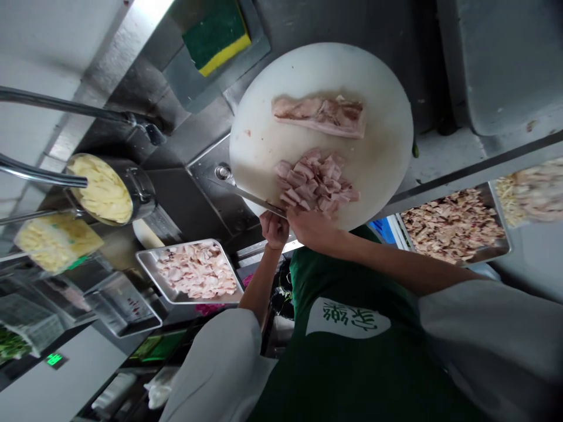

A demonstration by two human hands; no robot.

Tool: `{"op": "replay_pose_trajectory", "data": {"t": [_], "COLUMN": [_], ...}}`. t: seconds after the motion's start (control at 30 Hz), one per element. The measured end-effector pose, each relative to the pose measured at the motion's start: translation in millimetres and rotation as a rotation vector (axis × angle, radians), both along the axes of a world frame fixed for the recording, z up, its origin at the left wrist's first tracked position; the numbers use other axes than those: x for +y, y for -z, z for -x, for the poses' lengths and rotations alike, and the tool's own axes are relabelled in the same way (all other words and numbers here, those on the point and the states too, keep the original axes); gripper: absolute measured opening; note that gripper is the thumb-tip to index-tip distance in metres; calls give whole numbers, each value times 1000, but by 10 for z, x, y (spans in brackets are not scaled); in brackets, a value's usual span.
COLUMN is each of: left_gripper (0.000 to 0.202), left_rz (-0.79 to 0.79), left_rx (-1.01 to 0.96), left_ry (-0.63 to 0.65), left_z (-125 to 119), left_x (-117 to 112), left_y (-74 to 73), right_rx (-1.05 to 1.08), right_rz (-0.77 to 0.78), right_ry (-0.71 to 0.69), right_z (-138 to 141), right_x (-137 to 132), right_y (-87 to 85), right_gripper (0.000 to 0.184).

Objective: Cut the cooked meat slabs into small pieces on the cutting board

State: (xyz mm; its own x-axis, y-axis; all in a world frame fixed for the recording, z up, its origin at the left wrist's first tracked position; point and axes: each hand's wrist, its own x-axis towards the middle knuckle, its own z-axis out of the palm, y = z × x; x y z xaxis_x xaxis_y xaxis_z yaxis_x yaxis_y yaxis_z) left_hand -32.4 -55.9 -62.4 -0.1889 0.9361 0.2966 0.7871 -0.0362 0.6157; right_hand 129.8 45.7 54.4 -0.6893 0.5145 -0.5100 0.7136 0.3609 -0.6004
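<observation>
A round white cutting board (382,146) holds a slab of pale cooked-looking meat (321,116) and a pile of sliced meat (314,181). At its near edge, my right hand (310,231) is closed at the near end of a knife (250,198), seen nearly edge-on. The blade points away to the left, past the board's rim; the handle is hidden. My left hand (275,230) is curled closed just under the blade, beside my right fingers. Whether it grips the blade or something small, I cannot make out.
A tray of sliced meat (197,269) stands left, near a pot of pale yellow slices (103,190) and a faucet (149,130). A green-and-yellow sponge (217,38) lies beyond. Another tray of browned pieces (455,225) sits right, below a grey bin (514,64).
</observation>
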Motion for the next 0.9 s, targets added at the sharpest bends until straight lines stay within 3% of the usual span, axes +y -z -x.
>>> {"op": "replay_pose_trajectory", "data": {"t": [0.07,0.13,0.27,0.4,0.73,0.9], "left_gripper": [23,22,31,41,44,42], "left_rz": [-76,-101,-7,26,51,95], "left_rx": [17,51,63,114,83,6], "left_ry": [-15,-41,-118,-114,-110,-71], "left_z": [-36,-67,-73,-22,25,38], "left_x": [21,22,-46,-137,-175,-181], "left_y": [-16,-14,49,134,193,185], "right_rx": [54,54,-52,-95,-103,-152], "right_rz": [2,2,-9,31,53,141], "right_ry": [12,18,-25,-116,-134,-117], "right_z": [45,-34,-267,-411,-591,-654], "right_x": [139,198,52,-197,-334,-357], "right_y": [87,64,-206,-397,-365,-389], "right_gripper": [28,28,30,31,32,31]}}
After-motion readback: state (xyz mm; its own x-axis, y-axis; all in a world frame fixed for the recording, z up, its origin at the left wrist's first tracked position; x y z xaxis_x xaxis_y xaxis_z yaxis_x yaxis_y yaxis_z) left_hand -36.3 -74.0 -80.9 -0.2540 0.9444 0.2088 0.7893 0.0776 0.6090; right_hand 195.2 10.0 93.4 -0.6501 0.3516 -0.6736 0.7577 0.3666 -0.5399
